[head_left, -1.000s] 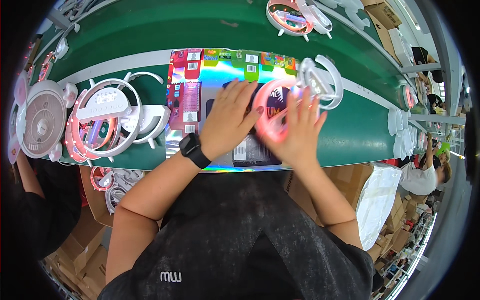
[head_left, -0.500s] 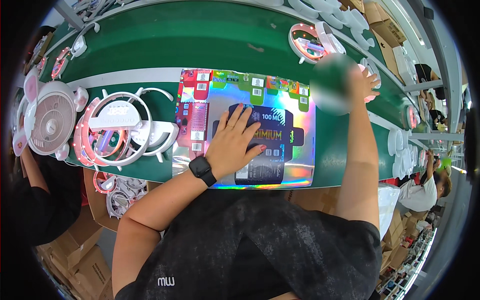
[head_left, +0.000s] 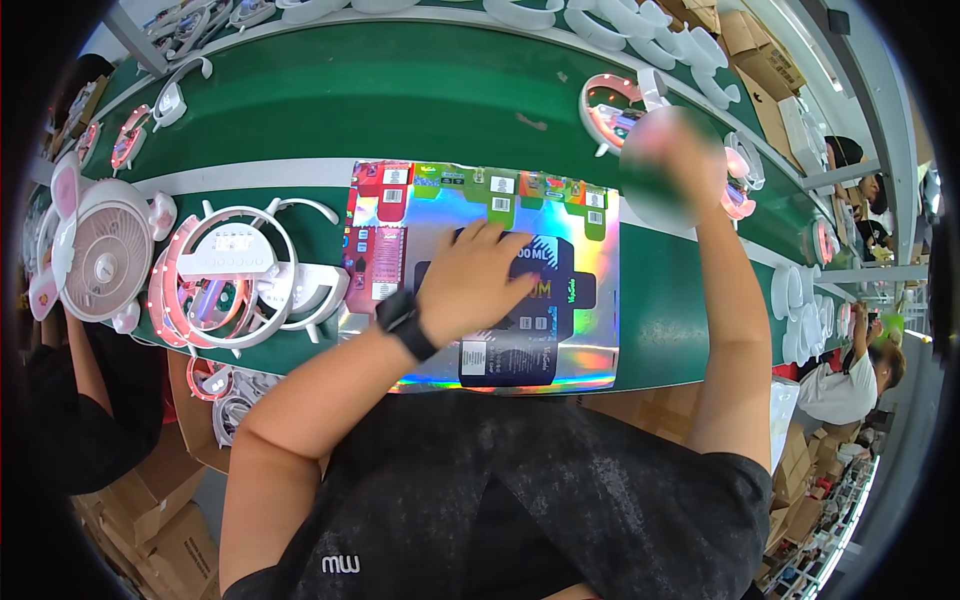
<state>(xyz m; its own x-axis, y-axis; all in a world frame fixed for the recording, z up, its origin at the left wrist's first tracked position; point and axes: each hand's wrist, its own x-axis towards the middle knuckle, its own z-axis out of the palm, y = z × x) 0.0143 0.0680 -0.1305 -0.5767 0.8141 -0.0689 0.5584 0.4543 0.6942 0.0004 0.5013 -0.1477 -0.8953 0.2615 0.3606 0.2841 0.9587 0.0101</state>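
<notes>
A shiny silver sheet (head_left: 548, 312) printed with colourful box shapes lies flat before me, mid-frame. Upper right, I have a ring lamp (head_left: 590, 117) glowing pink, partly blurred.

We observe the left hand (head_left: 480, 280) resting palm-down on a shiny printed sheet (head_left: 590, 345). Right hand (head_left: 688, 160), blurred, reaches out near 1 pink-lit ring device (head_left: 592, 115); grip unclear. We note 1 eared fan (head_left: 106, 250), far left.

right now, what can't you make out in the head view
In the head view:
- right hand: lost in a round blur, so its grip can't be told
- part of the sheet: covered by the left hand
- far side of the open left carton: hidden by the table
</notes>
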